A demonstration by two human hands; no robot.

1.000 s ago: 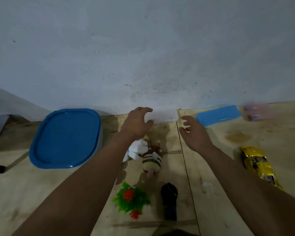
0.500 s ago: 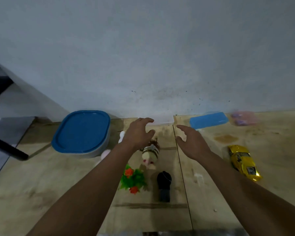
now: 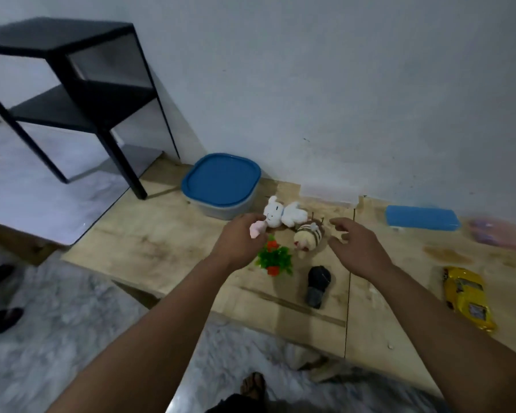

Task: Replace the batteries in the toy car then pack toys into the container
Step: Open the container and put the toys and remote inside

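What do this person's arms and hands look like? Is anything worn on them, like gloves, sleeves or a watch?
Both arms are bare as far up as the picture shows, with no sleeves in view. The left hand and right hand wear no gloves. I see no watch, ring or bracelet, though the picture is dim and slightly blurred.

Black shelf stand point(image 3: 81, 84), left background

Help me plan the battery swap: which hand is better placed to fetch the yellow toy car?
Probably the right hand: it is open, holds nothing, and the yellow toy car lies on its side. The left hand is farther off, by the white plush.
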